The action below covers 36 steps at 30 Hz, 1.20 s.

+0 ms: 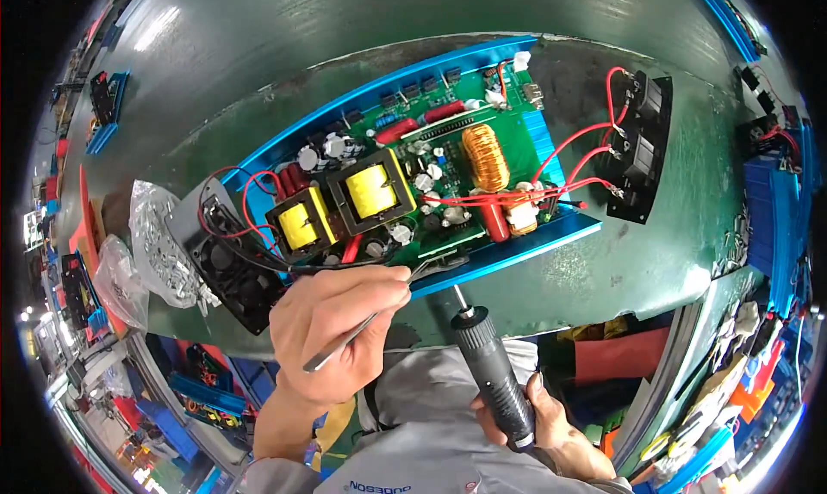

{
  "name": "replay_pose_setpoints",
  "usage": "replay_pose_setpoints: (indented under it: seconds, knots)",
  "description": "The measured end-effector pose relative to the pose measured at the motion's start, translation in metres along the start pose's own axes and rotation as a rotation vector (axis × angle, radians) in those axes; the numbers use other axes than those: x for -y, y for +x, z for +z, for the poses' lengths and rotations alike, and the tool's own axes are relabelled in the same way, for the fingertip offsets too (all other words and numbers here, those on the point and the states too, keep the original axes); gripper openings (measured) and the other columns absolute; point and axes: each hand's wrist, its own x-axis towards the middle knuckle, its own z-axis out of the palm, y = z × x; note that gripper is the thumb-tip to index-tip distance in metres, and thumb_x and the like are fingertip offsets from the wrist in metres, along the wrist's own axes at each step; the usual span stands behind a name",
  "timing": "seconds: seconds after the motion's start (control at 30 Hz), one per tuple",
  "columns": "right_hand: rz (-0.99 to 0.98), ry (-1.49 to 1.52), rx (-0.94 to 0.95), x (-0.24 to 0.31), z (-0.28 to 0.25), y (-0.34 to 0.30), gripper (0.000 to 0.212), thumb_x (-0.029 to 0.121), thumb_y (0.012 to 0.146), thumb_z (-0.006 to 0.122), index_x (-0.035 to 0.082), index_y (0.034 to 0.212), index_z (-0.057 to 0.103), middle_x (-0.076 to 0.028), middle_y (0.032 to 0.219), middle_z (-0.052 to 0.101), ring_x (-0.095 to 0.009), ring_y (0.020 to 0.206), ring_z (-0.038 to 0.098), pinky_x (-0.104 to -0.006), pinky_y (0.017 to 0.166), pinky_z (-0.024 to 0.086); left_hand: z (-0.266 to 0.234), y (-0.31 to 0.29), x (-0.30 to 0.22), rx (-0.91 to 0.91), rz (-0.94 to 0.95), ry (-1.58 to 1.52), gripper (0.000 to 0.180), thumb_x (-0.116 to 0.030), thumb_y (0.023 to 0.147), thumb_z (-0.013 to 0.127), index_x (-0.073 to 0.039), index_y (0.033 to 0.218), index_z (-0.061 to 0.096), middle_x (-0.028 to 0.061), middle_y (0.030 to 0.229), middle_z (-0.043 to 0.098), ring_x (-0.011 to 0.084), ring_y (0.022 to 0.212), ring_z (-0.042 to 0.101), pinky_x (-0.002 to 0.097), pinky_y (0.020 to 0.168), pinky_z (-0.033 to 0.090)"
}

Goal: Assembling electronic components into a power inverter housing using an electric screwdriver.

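Note:
My left hand [336, 330] is closed around metal tweezers [343, 344], whose tips reach the near wall of a blue metal housing [534, 246]. A dark clip-like strip lies at those tips. In my right hand [551, 425] is a black electric screwdriver [493, 372]; its bit points up toward the near edge of the housing, apart from it. Inside the housing sits a green circuit board [521, 141] with two yellow transformers [372, 191] and a copper-wound coil [485, 158]. Red wires run to a black socket panel [639, 154] on the right.
A black fan panel [226, 261] leans at the housing's left end, wired to it. Clear bags of small metal parts [159, 253] lie farther left. Everything rests on a green bench [388, 16]. Blue housings [784, 227] stand at the right, and a red bin [622, 356] sits below the bench edge.

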Motion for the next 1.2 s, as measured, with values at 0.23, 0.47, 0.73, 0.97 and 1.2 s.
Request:
replay_pose_setpoints:
  seconds: [0.23, 0.47, 0.73, 0.97, 1.2]
  knots:
    - [-0.065, -0.020, -0.061, -0.010, 0.001, 0.001, 0.106, 0.088, 0.086, 0.033, -0.007, 0.125, 0.058, -0.012, 0.074, 0.063, -0.016, 0.062, 0.055, -0.0275, 0.058, 0.040, -0.008, 0.000, -0.010, 0.103, -0.035, 0.036, 0.019, -0.001, 0.087, 0.074, -0.005, 0.102, 0.062, 0.0124, 0.093, 0.075, 0.0258, 0.079, 0.071, 0.0331, 0.070, 0.056]
    - [0.018, -0.149, -0.181, 0.000, 0.008, -0.003, 0.088, 0.064, 0.079, 0.068, -0.005, 0.131, 0.055, -0.008, 0.086, 0.065, -0.013, 0.074, 0.060, -0.0258, 0.067, 0.044, -0.007, 0.002, -0.007, 0.134, -0.056, -0.031, 0.016, 0.003, 0.089, 0.063, -0.002, 0.103, 0.059, 0.0192, 0.095, 0.073, 0.0305, 0.081, 0.072, 0.0351, 0.075, 0.057]
    - [-0.087, -0.202, -0.012, -0.006, 0.000, -0.004, 0.041, 0.041, 0.103, 0.056, 0.004, 0.121, 0.054, -0.001, 0.091, 0.062, -0.009, 0.087, 0.055, -0.0259, 0.079, 0.044, -0.034, -0.007, -0.028, -0.080, -0.123, -0.023, 0.035, -0.036, 0.105, 0.039, -0.006, 0.092, 0.051, 0.0156, 0.089, 0.061, 0.0274, 0.079, 0.059, 0.0434, 0.075, 0.049]
    - [-0.050, -0.244, -0.002, 0.000, 0.000, -0.004, 0.050, 0.048, 0.102, 0.055, 0.006, 0.128, 0.054, 0.000, 0.088, 0.059, -0.010, 0.086, 0.051, -0.0261, 0.080, 0.041, -0.021, 0.019, -0.033, 0.411, 0.100, 0.556, 0.045, -0.024, 0.071, 0.089, -0.007, 0.105, 0.065, 0.0101, 0.099, 0.060, 0.0316, 0.080, 0.056, 0.0436, 0.068, 0.044]
    - [-0.128, -0.121, -0.043, 0.018, 0.007, -0.007, 0.043, 0.044, 0.097, 0.064, 0.008, 0.121, 0.058, 0.002, 0.074, 0.058, -0.005, 0.059, 0.046, -0.0225, 0.051, 0.035, -0.017, 0.003, -0.012, 0.387, 0.193, 0.606, 0.035, -0.026, 0.078, 0.085, -0.012, 0.104, 0.066, 0.0040, 0.090, 0.058, 0.0261, 0.068, 0.051, 0.0402, 0.061, 0.036]
